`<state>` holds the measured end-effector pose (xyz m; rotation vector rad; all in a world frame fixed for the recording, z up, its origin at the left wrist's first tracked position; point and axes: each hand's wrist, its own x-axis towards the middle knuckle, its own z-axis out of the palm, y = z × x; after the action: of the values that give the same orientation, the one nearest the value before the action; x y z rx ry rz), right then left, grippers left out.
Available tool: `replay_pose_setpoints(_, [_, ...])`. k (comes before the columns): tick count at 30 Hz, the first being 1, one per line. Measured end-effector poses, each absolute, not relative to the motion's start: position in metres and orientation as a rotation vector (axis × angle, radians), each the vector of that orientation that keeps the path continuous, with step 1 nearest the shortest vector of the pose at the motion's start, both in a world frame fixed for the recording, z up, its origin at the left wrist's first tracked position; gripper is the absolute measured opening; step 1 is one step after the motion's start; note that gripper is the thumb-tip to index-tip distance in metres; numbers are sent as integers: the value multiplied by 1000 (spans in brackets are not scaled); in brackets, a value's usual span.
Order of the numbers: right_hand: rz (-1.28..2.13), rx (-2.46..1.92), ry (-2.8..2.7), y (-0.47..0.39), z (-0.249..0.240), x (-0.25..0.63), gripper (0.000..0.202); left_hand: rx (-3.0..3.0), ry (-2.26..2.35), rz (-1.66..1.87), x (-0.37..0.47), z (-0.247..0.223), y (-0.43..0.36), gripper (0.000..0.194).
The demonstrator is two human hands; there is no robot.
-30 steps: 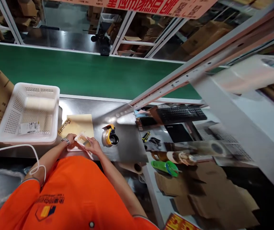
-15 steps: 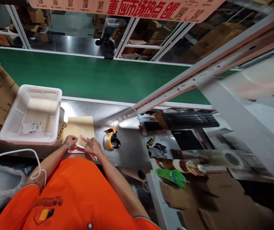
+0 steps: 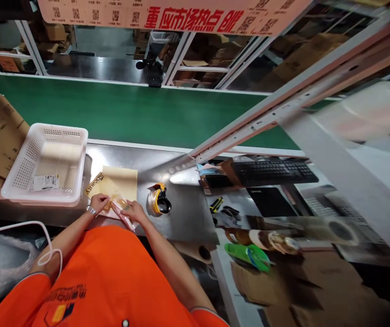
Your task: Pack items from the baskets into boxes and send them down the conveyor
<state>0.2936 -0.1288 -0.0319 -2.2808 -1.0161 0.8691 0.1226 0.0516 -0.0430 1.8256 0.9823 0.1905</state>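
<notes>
My left hand, with a metal watch at the wrist, has its fingers pinched at the left side of a small see-through plastic packet with a pinkish strip. My right hand grips the packet's right side between thumb and fingers. What is inside the packet is too small to make out. Beneath the hands lie cream-coloured flat sheets or mailers, one printed with "beauty" in black. To the right of my right hand, a yellow and black tape dispenser stands on the metal table.
A white perforated basket with a label inside stands at the left, beside folded cardboard. A green conveyor belt runs behind the table. A keyboard, a cutter and a green object lie right of the frame post.
The packet has turned in my hands, its pinkish strip now slanting down toward my body. Both hands have shifted slightly, and the view has tilted up a little.
</notes>
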Motion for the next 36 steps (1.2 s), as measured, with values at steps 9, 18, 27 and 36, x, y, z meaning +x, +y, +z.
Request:
replay_pose_setpoints(9, [767,-2257,-1382,-130,-12,288,66,2048,807,66,125,-37,45,19])
replay_pose_setpoints(18, [736,-2413,-1121,-123,-20,270,92,2504,525,4,122,-24,25,22])
replay_pose_setpoints(27, [562,-2248,-1325,-123,-16,266,103,2590,586,31,128,-13,22,30])
replay_pose_setpoints(36, [666,-2124,-1136,-121,-30,268,109,2605,286,37,118,-22,9,22])
